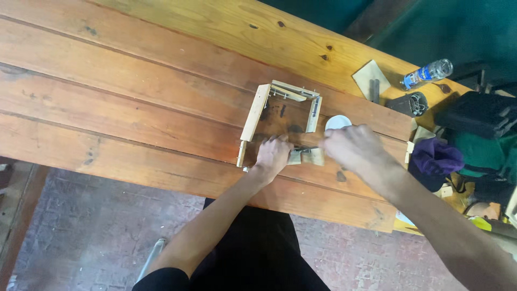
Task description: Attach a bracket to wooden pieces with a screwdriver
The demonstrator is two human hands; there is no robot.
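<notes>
As I look down, frame: pale wooden frame (280, 116), three slats, open-sided.
Left hand (273, 155): fingers curled, pressing its near slat.
Right hand (350, 146): blurred, grip unclear to me.

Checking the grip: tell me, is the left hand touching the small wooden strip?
Touching. The head view shows the left hand pressed flat on the small wooden strip, covering its end.

Pale, open-sided wooden frame (280, 110) lies flat on plank table, nails protruding.
</notes>
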